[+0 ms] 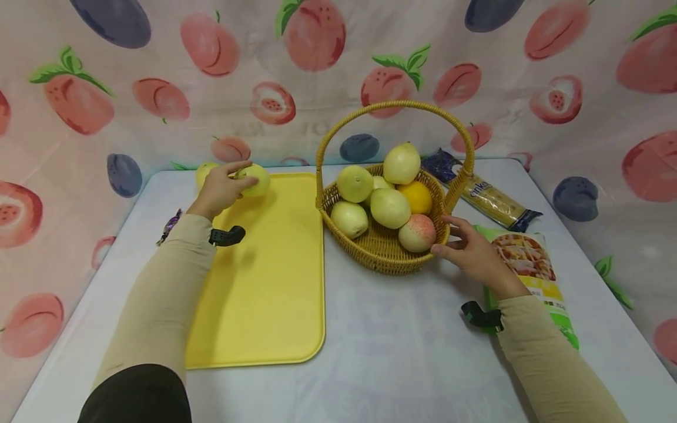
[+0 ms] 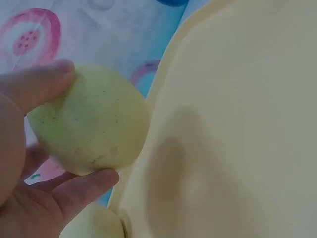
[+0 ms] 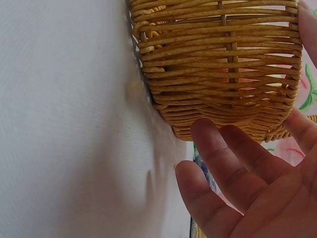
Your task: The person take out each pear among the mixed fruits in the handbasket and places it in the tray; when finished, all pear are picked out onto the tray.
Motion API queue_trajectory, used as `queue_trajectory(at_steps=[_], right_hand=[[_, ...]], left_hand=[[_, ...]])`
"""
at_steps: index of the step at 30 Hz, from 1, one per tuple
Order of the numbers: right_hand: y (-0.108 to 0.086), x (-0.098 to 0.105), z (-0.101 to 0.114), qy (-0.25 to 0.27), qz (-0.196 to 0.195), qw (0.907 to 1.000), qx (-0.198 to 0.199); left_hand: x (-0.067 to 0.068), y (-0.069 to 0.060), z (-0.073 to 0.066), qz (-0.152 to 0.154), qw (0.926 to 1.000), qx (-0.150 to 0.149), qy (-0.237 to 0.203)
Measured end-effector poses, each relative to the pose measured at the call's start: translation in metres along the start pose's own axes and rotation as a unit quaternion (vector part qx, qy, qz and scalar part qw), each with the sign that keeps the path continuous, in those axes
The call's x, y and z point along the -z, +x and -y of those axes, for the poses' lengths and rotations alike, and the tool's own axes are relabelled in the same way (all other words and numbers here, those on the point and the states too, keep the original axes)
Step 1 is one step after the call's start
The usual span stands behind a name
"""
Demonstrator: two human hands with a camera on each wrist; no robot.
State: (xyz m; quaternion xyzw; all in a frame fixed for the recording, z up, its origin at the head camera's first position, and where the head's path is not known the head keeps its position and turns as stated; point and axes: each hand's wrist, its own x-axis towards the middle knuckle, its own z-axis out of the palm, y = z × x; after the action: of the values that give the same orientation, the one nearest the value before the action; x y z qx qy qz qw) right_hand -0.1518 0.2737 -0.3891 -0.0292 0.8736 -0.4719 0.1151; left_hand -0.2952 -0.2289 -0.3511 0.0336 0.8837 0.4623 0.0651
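My left hand (image 1: 219, 189) pinches a pale yellow-green round fruit (image 1: 255, 180) above the far left part of the yellow tray (image 1: 275, 294); the left wrist view shows this fruit (image 2: 94, 121) between thumb and fingers. Another such fruit (image 1: 205, 174) lies behind the hand, at the tray's corner. My right hand (image 1: 478, 258) touches the right side of the wicker basket (image 1: 388, 264), thumb near the rim; in the right wrist view its fingers (image 3: 213, 144) rest by the woven wall (image 3: 213, 64). Several pale fruits (image 1: 390, 208), an orange (image 1: 416, 197) and a pinkish peach (image 1: 418, 233) are in the basket.
The basket's tall handle (image 1: 394, 104) arches over the fruit. Right of it lie a long pasta packet (image 1: 492, 200) and a green and yellow food bag (image 1: 547, 291), partly under the right arm. A small purple wrapped item (image 1: 169, 228) lies left of the tray.
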Motion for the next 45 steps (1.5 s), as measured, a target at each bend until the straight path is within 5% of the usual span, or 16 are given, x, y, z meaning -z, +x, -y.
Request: queue_trajectory(at_steps=[11,25,45], right_hand=[[0.001,-0.001,-0.002,-0.001,-0.004,0.9999,0.010],[-0.002,-0.002,0.000,-0.001,-0.008,0.9999,0.007],[-0.002,-0.002,0.002,-0.003,-0.009,0.9999,-0.005]], left_hand=[[-0.009,0.011,0.007,-0.073,0.9972,0.013,-0.002],[-0.018,0.022,0.022,-0.120,0.9927,0.010,-0.008],[-0.017,0.019,0.024,-0.092,0.9952,0.016,0.028]])
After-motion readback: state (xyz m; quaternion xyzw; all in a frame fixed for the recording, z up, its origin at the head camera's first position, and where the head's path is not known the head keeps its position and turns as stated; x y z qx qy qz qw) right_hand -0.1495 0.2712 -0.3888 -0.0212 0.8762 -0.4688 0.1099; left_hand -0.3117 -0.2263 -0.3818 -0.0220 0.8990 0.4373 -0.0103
